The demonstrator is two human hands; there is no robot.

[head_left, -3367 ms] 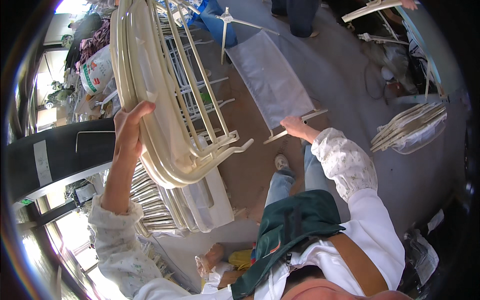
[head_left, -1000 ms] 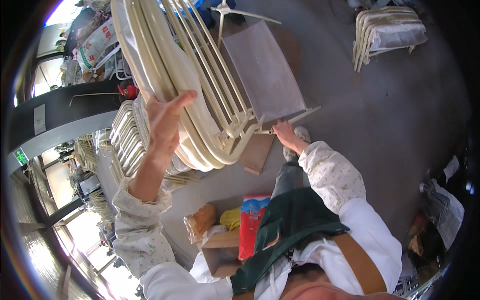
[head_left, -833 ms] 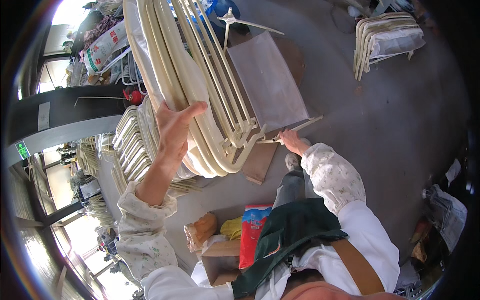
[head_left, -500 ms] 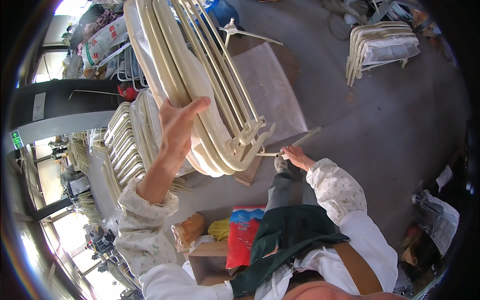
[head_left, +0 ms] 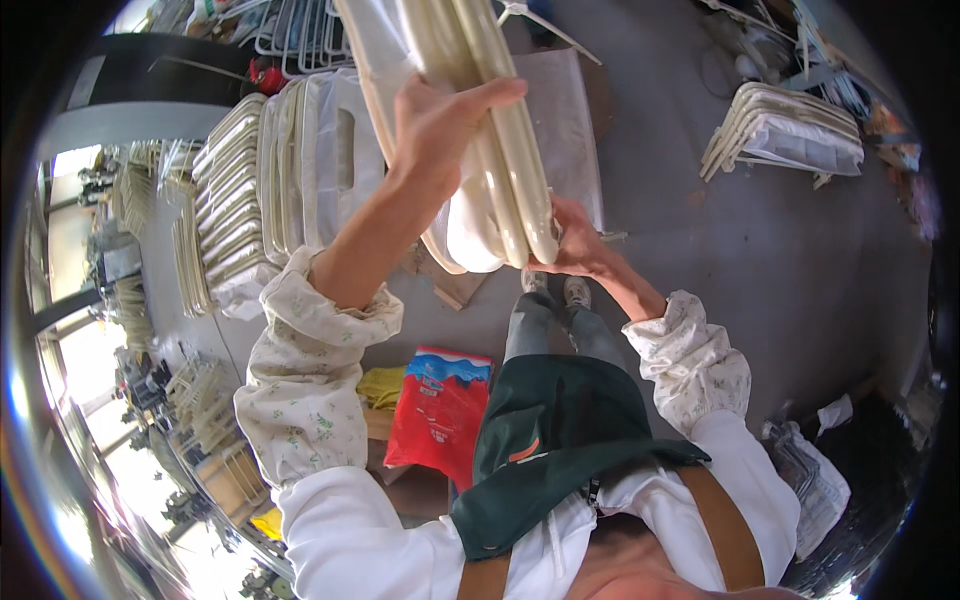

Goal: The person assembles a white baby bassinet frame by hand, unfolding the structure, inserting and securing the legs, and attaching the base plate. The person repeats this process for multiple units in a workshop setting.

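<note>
A folded cream chair (head_left: 515,190), with thick tubular frame and pale panels, is held up in front of me. My left hand (head_left: 435,130) is closed round the frame's side, its thumb lying across the tubes. Low on the chair's right side, my right hand (head_left: 578,240) grips the bottom end; its fingertips are partly hidden behind the frame. The chair's top runs out of view. Behind it a clear plastic sheet (head_left: 570,120) lies over something flat and brown. Part of a cream tubular stand (head_left: 550,28) shows beyond the sheet.
Left of me stands a row of folded cream chairs (head_left: 235,190), some plastic-wrapped (head_left: 330,140). Another chair stack (head_left: 795,125) is on the floor at far right. A red and blue plastic bag (head_left: 440,410) lies by my legs. Wrapped goods (head_left: 810,480) lie lower right.
The chair has swung more upright and shifted right, with my left hand still on it. My right hand has left the thin cream tube lower down and moved up to the chair's bottom end.
</note>
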